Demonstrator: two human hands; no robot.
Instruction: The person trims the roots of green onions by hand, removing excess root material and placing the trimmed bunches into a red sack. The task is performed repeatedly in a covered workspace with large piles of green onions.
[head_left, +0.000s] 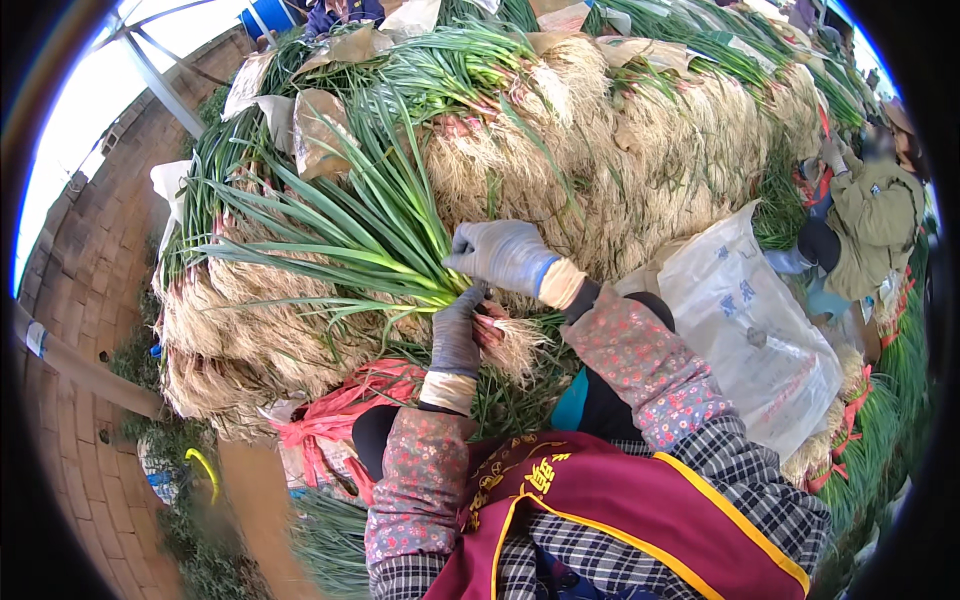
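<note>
My gloved left hand (457, 335) is closed around the lower stalks of a bunch of scallions (370, 240). The green leaves fan out to the upper left, and the reddish bulbs with pale stringy roots (512, 345) stick out to the right of that hand. Just above it, my gloved right hand (503, 255) has its fingers curled together against the edge of the stalks. What those fingertips pinch, if anything, is too small to make out. Behind both hands rises a large heap of scallions (600, 170), stacked with their roots facing me.
A whitish plastic sack (750, 330) lies right of my arms. Red plastic ties (345, 415) lie in front of the heap at left. At far right another person (870, 230) sits near bundled scallions (895, 400). A metal pole (90, 375) crosses the brick paving at left.
</note>
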